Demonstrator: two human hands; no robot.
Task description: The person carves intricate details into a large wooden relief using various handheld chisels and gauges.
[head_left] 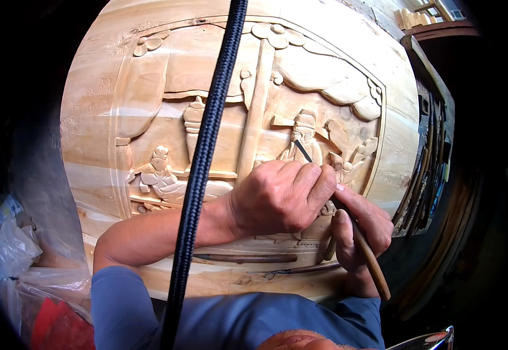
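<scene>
A carved pale wooden panel [96, 111] shows figures, scalloped drapery and flowers. My left hand [283, 195] is closed around the metal shaft of a chisel [369, 259], whose narrow dark blade points up-left at the face of the right carved figure [306, 133]. My right hand [366, 227] grips the same chisel lower down, thumb and fingers round the wooden handle, which extends toward the lower right. Two more wooden-handled tools, one long [262, 257] and one thinner [315, 268], lie along the panel's lower part, below my hands.
A black braided cable [206, 140] crosses the view vertically over my left forearm. A tray of tools [426, 163] stands along the panel's right edge, with stacked wood [408, 18] beyond at top right. Plastic bags [15, 251] and a red item [53, 324] are at lower left.
</scene>
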